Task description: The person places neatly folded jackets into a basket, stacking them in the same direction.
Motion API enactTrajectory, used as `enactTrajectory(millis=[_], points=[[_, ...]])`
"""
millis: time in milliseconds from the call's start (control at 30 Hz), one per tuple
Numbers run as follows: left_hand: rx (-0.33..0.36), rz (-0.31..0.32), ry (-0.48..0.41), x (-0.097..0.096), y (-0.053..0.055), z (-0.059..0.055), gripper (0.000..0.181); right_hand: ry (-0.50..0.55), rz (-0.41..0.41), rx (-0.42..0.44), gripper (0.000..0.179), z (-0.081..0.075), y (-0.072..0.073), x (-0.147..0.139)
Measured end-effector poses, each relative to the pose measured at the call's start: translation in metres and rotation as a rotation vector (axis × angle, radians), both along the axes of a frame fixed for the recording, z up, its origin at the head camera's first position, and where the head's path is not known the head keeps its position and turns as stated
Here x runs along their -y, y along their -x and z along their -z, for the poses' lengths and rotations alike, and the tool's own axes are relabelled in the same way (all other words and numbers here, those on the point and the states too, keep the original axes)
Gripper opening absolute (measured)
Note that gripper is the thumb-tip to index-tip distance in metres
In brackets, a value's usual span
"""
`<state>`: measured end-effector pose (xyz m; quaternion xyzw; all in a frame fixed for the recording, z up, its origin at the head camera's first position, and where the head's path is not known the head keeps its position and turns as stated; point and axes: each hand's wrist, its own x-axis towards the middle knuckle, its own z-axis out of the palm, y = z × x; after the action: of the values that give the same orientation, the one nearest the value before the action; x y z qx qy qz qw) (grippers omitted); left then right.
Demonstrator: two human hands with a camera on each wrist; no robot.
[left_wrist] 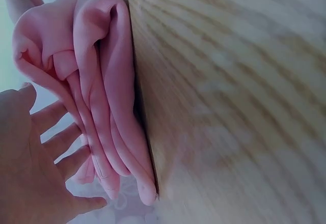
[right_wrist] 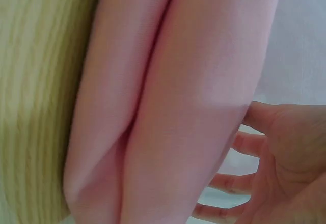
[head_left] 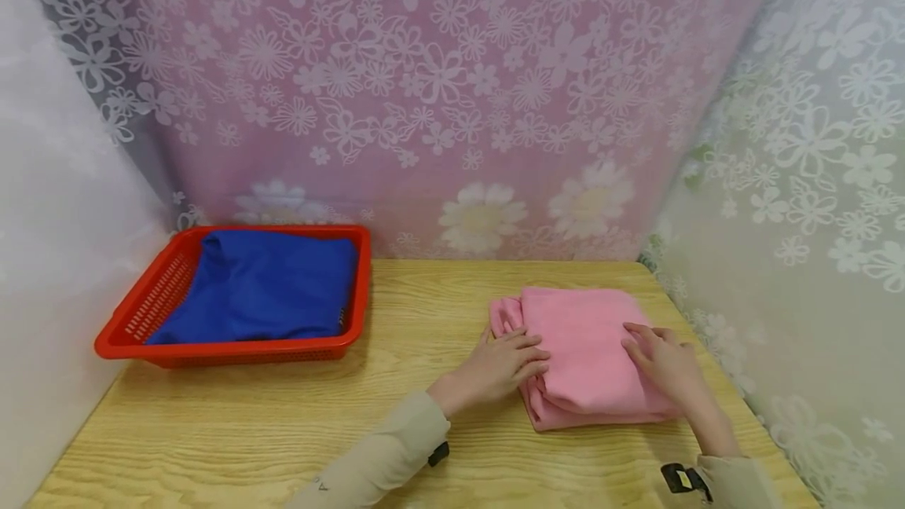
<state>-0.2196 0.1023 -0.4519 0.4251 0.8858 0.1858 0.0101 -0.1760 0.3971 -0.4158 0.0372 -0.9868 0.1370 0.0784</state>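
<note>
A pink cloth (head_left: 583, 352), folded into a thick layered bundle, lies on the right part of the table. My left hand (head_left: 498, 366) rests at its left edge with fingers spread and fairly straight; in the left wrist view those fingers (left_wrist: 61, 137) reach along the loose folded layers. On the cloth's right side my right hand (head_left: 668, 364) touches the top with extended fingers. The right wrist view shows the fingertips of the right hand (right_wrist: 285, 158) against the outer face of the pink cloth (right_wrist: 193, 91), with its rounded folds seen side-on.
A red plastic basket (head_left: 368, 281) with slotted sides stands at the back left, a folded blue cloth (head_left: 276, 281) inside it. The wooden table (head_left: 424, 297) meets flowered curtains at the back and both sides.
</note>
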Motion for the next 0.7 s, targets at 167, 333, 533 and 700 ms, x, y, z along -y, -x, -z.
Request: enactTrajectory(millis=[167,333,533,700], points=[[0.018,-0.034,-0.018,0.000,0.000,-0.005,0.044,0.013,0.019,-0.008,0.044,0.004,-0.003,0.003],[-0.003,-0.075,-0.007,-0.010,-0.004,-0.011,0.052,0.123,-0.080,-0.115,0.040,0.014,-0.011,-0.018],[0.027,-0.071,0.022,-0.019,-0.009,-0.012,0.068,0.156,-0.223,-0.188,0.050,0.025,-0.031,-0.059],[0.021,-0.071,0.044,-0.017,-0.010,-0.006,0.069,0.159,-0.218,-0.114,0.058,0.028,-0.040,-0.066]])
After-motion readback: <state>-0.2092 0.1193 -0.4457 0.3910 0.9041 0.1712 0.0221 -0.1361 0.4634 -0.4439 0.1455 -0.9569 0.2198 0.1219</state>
